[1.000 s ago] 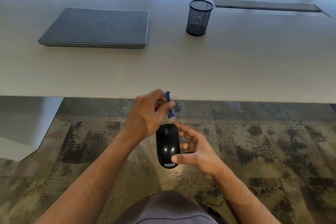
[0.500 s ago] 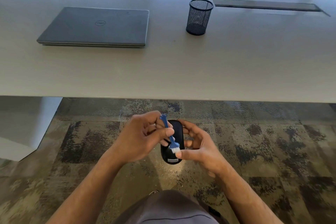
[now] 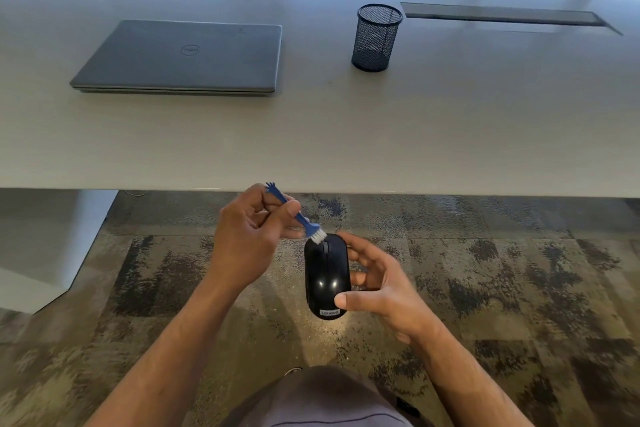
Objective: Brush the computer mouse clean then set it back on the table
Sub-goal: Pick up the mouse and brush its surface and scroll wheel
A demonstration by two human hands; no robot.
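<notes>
A glossy black computer mouse (image 3: 325, 277) is held in the air below the table's near edge, over the carpet. My right hand (image 3: 381, 288) grips it from the right side, thumb on its rear near the label. My left hand (image 3: 249, 236) pinches a small blue brush (image 3: 300, 217) with white bristles. The bristles touch the mouse's front end, beside the scroll wheel. The pale table (image 3: 346, 135) lies just beyond both hands.
A closed grey laptop (image 3: 187, 55) lies on the table at the left. A dark mesh pen cup (image 3: 376, 36) stands to its right, with a long dark cable slot (image 3: 502, 15) behind. Patterned carpet (image 3: 502, 270) spreads below.
The brush has gone from the mouse's rear up to its front end. My left hand rose toward the table edge, and the mouse's top is uncovered again.
</notes>
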